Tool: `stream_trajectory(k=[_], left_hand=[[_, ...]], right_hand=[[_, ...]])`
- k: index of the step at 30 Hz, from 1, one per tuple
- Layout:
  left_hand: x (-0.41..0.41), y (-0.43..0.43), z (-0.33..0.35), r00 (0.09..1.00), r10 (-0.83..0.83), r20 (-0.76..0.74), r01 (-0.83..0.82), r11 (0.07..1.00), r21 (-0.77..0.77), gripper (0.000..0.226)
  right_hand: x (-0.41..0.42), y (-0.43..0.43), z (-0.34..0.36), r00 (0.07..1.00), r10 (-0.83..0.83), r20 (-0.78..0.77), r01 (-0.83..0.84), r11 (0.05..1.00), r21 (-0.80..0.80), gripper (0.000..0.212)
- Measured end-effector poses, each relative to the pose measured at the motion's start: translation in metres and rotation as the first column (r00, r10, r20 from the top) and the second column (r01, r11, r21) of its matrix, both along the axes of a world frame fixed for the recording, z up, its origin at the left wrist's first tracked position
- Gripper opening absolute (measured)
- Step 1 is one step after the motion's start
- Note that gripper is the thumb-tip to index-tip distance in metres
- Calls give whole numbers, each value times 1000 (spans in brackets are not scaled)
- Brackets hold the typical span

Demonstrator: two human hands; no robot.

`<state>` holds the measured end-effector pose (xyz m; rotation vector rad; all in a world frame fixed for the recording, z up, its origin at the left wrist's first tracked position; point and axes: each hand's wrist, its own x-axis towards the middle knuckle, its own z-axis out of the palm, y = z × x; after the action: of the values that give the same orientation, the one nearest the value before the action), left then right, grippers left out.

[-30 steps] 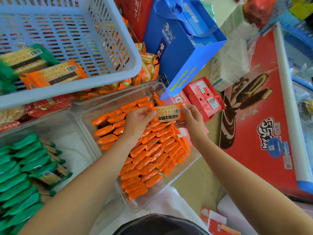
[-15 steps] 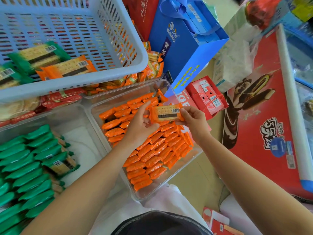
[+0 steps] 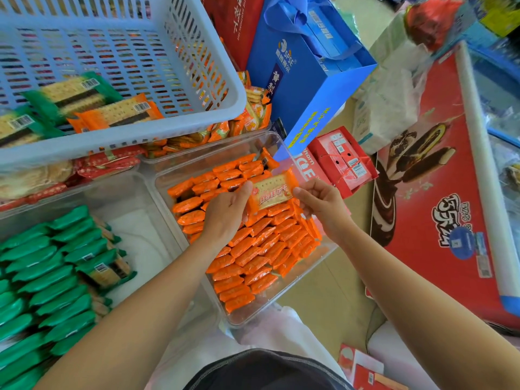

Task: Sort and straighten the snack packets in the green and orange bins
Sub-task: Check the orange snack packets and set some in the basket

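One orange cracker packet point(image 3: 272, 192) hangs printed face up above the clear bin of orange packets point(image 3: 323, 253). My left hand point(image 3: 229, 211) pinches its left end and my right hand point(image 3: 320, 202) pinches its right end. Below them, rows of orange packets point(image 3: 253, 249) stand on edge in that bin. To the left, another clear bin point(image 3: 135, 190) holds rows of green packets point(image 3: 47, 277); one green packet point(image 3: 108, 270) lies flat and askew on them.
A blue slotted basket point(image 3: 157, 128) at upper left holds two green packets point(image 3: 70, 94) and an orange packet point(image 3: 118, 114). Other snack bins sit under it. A blue gift bag point(image 3: 306, 80), red cartons point(image 3: 343, 159) and a red freezer lid point(image 3: 439, 206) stand to the right.
The held orange packet has been turned over: its barcode side showed before, its printed front shows now. Both hands stay on its ends above the orange bin.
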<state>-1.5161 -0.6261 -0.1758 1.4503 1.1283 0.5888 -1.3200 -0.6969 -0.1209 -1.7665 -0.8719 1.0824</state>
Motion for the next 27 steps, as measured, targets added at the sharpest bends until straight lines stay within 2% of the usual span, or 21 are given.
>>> stream_trajectory(k=[2, 5, 7, 9, 13, 15, 17, 19, 22, 25, 27], left_hand=[[0, 1, 0, 1000, -14, 16, 15, 996, -84, 81], [-2, 2, 5, 994, -23, 103, 58, 936, -347, 82], [-5, 2, 10, 989, -57, 136, 113, 886, -450, 73], [-7, 1, 12, 987, -72, 147, 133, 879, -459, 59], [-7, 0, 10, 977, -130, 168, 180, 927, -330, 20], [-6, -1, 9, 979, -144, 147, 175, 959, -224, 29], [-4, 0, 8, 986, -145, 84, 153, 983, -102, 39], [0, 1, 6, 988, -154, 12, 154, 988, 14, 46], [6, 3, 2, 981, -174, -80, 184, 971, 150, 54], [15, 8, 0, 967, -143, -211, 202, 936, 290, 49], [22, 15, 0, 939, -130, -320, 248, 898, 363, 42]], right_hand=[[0, 0, 1, 999, -19, 26, 19, 1000, -2, 20], [1, -2, -1, 998, -47, 46, 47, 999, 0, 18], [1, -3, -2, 996, -64, 67, 63, 998, 9, 16], [1, -3, -2, 996, -79, 34, 78, 997, 20, 13], [-2, 1, 2, 986, -125, -106, 120, 991, -53, 35], [-1, 2, 3, 990, -89, -114, 81, 994, -74, 38], [1, 4, 4, 997, -38, -65, 34, 998, -51, 31], [3, 7, 5, 1000, -13, -24, 12, 1000, -21, 33], [7, 16, 8, 994, -47, 100, 43, 998, 34, 37], [17, 26, 6, 941, -138, 310, 111, 988, 104, 34], [24, 31, 5, 901, -169, 399, 120, 982, 145, 33]])
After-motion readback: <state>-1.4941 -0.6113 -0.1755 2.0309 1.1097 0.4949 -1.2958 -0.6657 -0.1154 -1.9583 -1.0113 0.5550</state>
